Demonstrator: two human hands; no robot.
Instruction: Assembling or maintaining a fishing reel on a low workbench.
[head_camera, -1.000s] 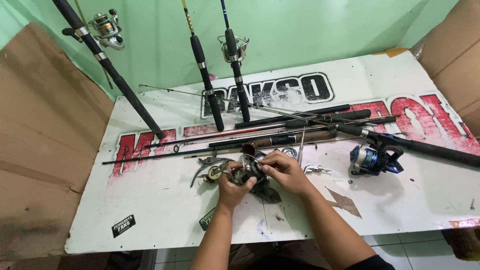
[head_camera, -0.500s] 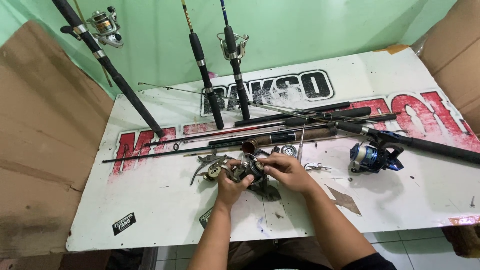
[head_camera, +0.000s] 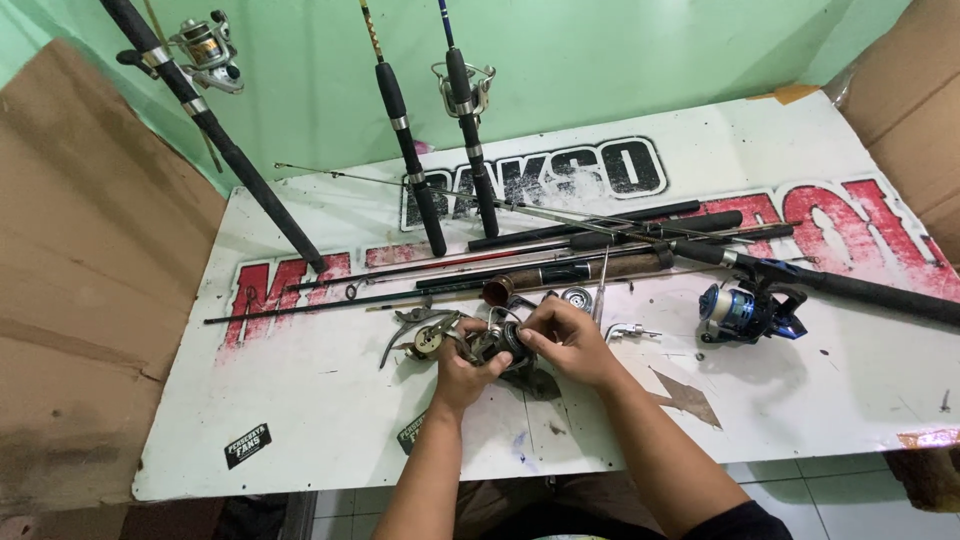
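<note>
White signboard (head_camera: 330, 420) serves as the bench against a green wall. At six o'clock the left hand (head_camera: 462, 368) cups a dark spinning reel (head_camera: 500, 345), fingers clamped round its body to steady it, while the right hand (head_camera: 572, 340) pinches a part on its top. At nine o'clock lie loose reel parts (head_camera: 422, 335) (kept within reach); at three, a blue reel (head_camera: 740, 312); at twelve, fishing rods (head_camera: 580, 240).

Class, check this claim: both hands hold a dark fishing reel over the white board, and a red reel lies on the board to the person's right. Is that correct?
Not quite. The reel lying to the right is blue, not red, as the head view shows. The rest stands: the left hand and right hand hold the dark fishing reel over the white board.
</note>
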